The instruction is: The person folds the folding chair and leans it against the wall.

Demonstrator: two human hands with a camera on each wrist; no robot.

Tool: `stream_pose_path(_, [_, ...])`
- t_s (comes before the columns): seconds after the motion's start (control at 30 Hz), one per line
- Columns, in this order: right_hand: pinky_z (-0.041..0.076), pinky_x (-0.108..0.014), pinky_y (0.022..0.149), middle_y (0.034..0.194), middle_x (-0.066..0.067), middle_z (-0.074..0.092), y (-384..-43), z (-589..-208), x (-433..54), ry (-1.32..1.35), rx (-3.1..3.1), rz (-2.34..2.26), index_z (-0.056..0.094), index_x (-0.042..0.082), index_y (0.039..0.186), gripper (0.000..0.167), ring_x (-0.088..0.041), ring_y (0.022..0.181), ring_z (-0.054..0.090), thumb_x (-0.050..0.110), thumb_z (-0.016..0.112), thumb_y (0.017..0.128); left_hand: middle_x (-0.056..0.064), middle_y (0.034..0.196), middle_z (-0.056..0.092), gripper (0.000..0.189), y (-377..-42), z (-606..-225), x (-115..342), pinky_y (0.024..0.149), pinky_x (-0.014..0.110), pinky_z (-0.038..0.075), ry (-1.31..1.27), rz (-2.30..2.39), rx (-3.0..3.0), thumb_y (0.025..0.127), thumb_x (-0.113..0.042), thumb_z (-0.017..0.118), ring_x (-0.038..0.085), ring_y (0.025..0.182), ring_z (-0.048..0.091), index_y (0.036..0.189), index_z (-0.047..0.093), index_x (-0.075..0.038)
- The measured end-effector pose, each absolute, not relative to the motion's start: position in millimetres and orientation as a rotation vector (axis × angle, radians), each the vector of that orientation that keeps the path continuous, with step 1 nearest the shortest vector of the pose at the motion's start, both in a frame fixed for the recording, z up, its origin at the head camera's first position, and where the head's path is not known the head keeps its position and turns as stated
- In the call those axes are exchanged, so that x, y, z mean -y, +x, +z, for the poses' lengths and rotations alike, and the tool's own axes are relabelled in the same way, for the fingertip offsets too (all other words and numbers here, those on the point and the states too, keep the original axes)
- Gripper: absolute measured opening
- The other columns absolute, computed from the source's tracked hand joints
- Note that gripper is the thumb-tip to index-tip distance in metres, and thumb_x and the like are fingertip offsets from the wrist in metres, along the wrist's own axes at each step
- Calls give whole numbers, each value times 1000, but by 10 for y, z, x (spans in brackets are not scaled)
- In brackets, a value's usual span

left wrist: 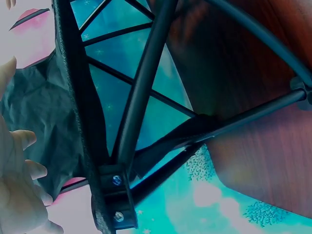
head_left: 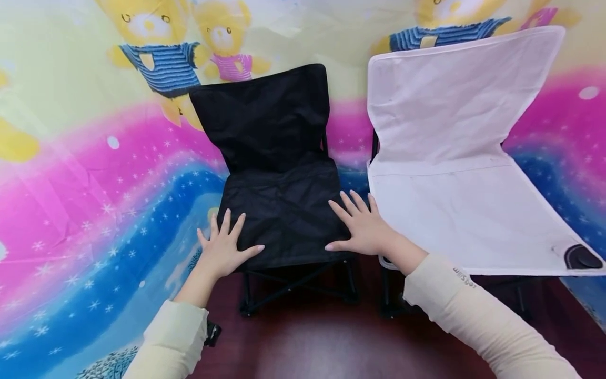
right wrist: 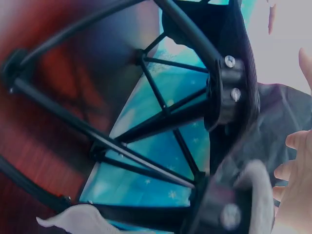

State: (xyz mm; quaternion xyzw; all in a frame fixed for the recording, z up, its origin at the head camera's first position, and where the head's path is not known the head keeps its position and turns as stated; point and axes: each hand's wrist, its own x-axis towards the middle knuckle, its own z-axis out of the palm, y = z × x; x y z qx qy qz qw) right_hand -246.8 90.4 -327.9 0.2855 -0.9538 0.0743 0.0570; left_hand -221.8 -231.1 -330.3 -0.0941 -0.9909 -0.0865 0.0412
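A black folding chair stands unfolded, its cloth seat and backrest facing me. My left hand, fingers spread, is at the front left corner of its seat. On the opposite side, my right hand also has its fingers fanned out, near the seat's right edge and partly in front of the white chair. Neither hand holds anything. The left wrist view shows dark frame tubes beside the seat cloth, with the left fingers straight or slightly bent. Similar crossed tubes appear under the seat in the right wrist view.
A larger white folding chair stands close on the right, with a black cup holder at its front corner. Behind both hangs a colourful cloth printed with bears. The dark red wooden surface shines in front.
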Motion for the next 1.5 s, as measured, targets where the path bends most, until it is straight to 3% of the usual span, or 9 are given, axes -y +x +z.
stream_pose_path(0.23, [-11,-54,95,143,-11,2,-2417,-3342,-801,896,2863,228,10,18,140,96,-31,128,-4,78,29,67,14,143,-5,92,-2197,-3348,2361,86,63,-17,-320,-249,3017,71,-73,34,34,123,-21,140,9,-19])
stream_pose_path(1.23, [-3,-54,98,142,-14,11,-2239,-3633,-680,932,2831,291,17,14,139,94,-32,128,2,73,37,69,18,142,0,90,-2143,-3572,2578,86,64,-15,-310,-325,3052,72,-71,36,36,123,-21,140,14,-16])
stream_pose_path(1.5, [0,-52,99,142,-14,13,-2211,-3717,-700,945,2790,302,18,13,139,94,-31,128,5,74,33,70,18,142,1,89,-2111,-3613,2622,88,64,-11,-307,-325,3042,73,-70,37,35,123,-21,140,15,-15])
